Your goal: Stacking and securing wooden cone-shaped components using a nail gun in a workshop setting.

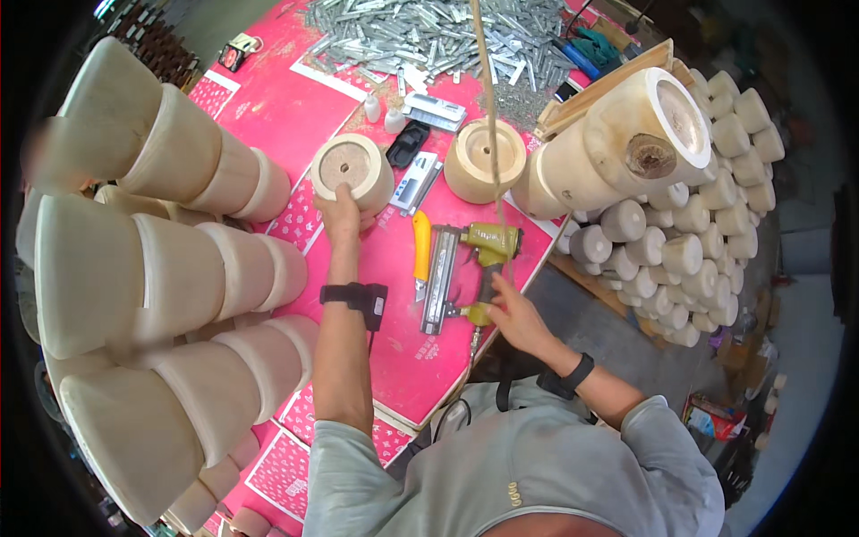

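On the pink worktable, at 12 o'clock from the person: turned wooden pot, base up, left hand grasping its near wall. Looks light, rigid, dry, unlikely to slip; best gripped across the rim. At 3 o'clock from it, yellow pneumatic nailer lies flat; right hand touches its handle, grasp unclear. Heavier, hose-tethered; take it by the handle.

Wooden pot: pale raw wood, matt, rough fibrous base. Nail gun: glossy yellow-green painted body w/ bare metal magazine. Table: pink patterned sheet, slight sheen. Metal strips: dull grey, galvanised look.
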Demonstrator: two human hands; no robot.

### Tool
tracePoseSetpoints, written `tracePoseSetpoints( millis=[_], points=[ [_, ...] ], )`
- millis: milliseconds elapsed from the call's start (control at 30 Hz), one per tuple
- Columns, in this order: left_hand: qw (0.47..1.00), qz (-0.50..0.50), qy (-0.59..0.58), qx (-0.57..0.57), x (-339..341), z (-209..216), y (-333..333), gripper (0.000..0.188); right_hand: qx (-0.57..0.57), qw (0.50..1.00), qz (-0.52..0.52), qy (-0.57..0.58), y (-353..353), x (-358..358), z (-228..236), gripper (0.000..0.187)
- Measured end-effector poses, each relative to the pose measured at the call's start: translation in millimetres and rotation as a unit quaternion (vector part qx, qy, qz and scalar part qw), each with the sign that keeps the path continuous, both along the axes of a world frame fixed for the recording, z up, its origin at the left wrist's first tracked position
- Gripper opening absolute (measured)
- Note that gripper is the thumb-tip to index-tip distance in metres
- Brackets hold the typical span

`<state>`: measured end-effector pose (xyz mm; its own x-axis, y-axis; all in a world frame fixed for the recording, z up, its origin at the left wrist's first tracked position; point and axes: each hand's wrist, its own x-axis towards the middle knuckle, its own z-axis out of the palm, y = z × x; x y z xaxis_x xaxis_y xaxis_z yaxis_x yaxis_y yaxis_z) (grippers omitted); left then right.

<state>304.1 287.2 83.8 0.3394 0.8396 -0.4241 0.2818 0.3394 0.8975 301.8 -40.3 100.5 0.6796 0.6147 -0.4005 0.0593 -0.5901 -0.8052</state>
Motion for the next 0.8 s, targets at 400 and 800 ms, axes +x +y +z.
tracePoseSetpoints(
  millis=[400,800],
  points=[
    [0.992,-0.117,-0.011,-0.047,-90.0,53.8,-70.9,0.042,-0.015,0.981,0.001,0.191,-34.7,41.0,-90.3,0.043],
    [0.963,-0.070,0.256,0.053,-284.4,33.8,-241.5,0.054,0.008,0.947,0.263,0.183,-15.3,52.4,-9.1,0.031]
  ],
)
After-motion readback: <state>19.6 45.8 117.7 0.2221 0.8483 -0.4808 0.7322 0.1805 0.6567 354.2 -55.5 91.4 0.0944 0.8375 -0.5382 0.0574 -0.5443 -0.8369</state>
